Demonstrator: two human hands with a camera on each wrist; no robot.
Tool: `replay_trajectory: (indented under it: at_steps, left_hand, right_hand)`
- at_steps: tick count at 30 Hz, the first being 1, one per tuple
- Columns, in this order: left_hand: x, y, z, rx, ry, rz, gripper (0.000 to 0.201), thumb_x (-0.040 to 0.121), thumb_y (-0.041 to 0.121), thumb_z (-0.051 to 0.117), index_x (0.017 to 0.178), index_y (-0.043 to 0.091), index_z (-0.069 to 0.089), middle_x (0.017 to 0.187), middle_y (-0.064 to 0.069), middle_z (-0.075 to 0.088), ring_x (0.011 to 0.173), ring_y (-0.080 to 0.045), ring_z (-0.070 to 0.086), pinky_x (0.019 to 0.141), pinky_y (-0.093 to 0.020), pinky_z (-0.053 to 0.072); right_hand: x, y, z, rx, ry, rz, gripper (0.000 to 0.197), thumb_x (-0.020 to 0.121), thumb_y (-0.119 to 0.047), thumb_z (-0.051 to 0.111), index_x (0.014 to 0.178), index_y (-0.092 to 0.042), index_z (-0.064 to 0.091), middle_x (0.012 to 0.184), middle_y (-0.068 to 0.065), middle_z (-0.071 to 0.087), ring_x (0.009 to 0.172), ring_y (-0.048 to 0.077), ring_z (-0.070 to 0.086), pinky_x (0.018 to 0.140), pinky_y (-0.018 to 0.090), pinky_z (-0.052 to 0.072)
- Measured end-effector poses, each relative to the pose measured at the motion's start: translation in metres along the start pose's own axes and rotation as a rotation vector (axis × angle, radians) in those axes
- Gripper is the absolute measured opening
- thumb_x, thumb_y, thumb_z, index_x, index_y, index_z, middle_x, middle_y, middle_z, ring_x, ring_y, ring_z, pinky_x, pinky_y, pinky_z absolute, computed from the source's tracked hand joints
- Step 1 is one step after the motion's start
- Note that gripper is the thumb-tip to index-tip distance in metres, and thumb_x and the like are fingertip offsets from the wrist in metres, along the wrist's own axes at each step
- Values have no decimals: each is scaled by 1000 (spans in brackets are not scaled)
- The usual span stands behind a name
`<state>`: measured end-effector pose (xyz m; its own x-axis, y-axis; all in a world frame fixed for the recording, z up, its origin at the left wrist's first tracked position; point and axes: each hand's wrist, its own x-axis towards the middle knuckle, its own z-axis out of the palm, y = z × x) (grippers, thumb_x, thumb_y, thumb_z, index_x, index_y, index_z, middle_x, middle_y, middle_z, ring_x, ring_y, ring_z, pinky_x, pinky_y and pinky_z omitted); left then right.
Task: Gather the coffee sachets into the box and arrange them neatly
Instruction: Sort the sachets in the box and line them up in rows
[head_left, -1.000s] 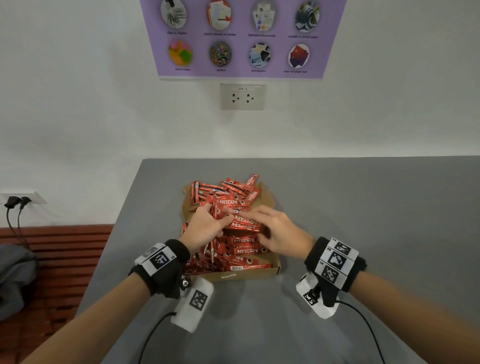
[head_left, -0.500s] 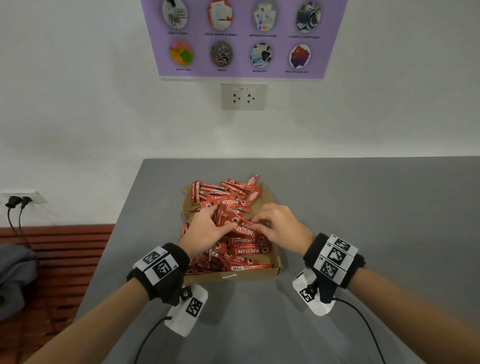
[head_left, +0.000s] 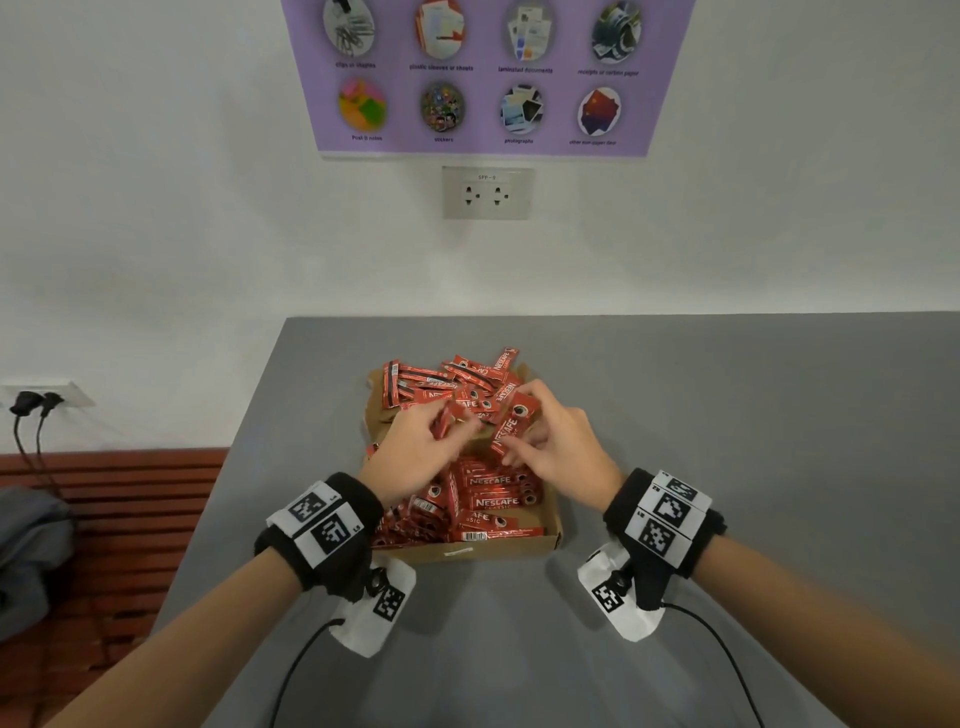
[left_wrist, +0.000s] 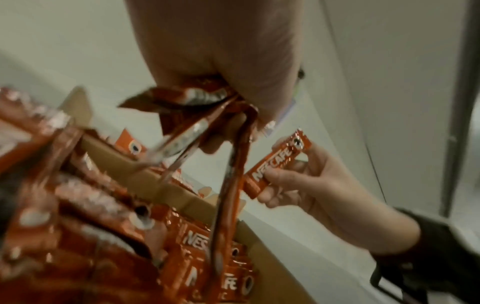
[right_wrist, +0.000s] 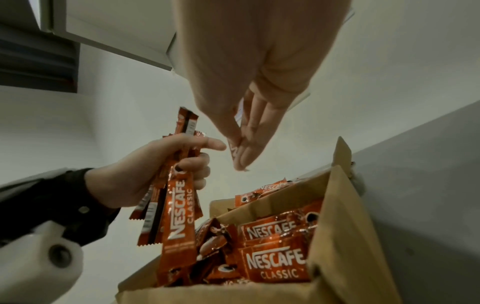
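left hand (head_left: 415, 452): raised over the middle of the box, fingers curled round a small bunch of red sachets (right_wrist: 179, 207); the sticks fan out below the fist, one reading "nescafe classic".
right hand (head_left: 558, 449): just beside the left one, above the box; thumb and fingers pinch a single sachet (head_left: 511, 423) tilted on a diagonal, label facing up.
gap between hands: close together but apart, neither touching the other.
box (head_left: 498, 548): shallow brown cardboard, open top, sitting on the grey table (head_left: 727, 415) near its left edge.
near half of box: sachets lie flat in rough rows (head_left: 496, 501), labels readable, stacked against the front wall.
far half of box: a loose heap of sachets (head_left: 452, 379) pointing every way, some poking past the far rim.
wrists: black bands with white printed markers (head_left: 324, 525) on both, cables trailing toward the viewer.
wall: purple poster (head_left: 483, 78) above a double socket (head_left: 487, 193).
left of table: a wooden slatted bench (head_left: 119, 519) with grey cloth on it.
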<state>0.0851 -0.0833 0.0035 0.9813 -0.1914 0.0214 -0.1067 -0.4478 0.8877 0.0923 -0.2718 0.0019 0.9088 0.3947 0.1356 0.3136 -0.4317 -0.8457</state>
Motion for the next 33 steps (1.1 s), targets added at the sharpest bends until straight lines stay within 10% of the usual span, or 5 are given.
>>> replay_trajectory:
  at_steps: [9, 13, 20, 33]
  left_hand:
    - [4, 8, -1, 273, -128, 99, 21, 88, 20, 63, 68, 16, 61, 63, -3, 59, 50, -6, 48, 50, -18, 42]
    - [9, 11, -5, 477, -316, 51, 15, 89, 17, 61, 76, 10, 62, 65, 0, 60, 46, -6, 49, 46, -18, 43]
    - [12, 3, 13, 589, -412, -40, 13, 85, 22, 67, 88, 9, 69, 79, 3, 64, 59, -2, 54, 55, -15, 44]
    - [9, -9, 20, 687, -432, -74, 18, 85, 13, 61, 68, 12, 58, 79, -6, 66, 68, -21, 61, 65, -29, 54]
  right_hand:
    - [-4, 2, -2, 19, 59, -44, 49, 82, -16, 70, 119, -22, 38, 95, 3, 67, 75, 6, 67, 71, 19, 55]
    - [-1, 14, -11, -216, 3, -177, 25, 83, -16, 69, 107, -15, 65, 98, -10, 63, 85, -11, 54, 75, 4, 39]
    - [-7, 22, -3, -591, -312, -39, 16, 85, -25, 66, 98, -18, 73, 100, -3, 67, 93, 9, 53, 82, 20, 41]
    - [-5, 20, 12, -849, -364, -29, 9, 86, -14, 57, 88, -19, 65, 92, -3, 67, 93, 16, 56, 87, 33, 39]
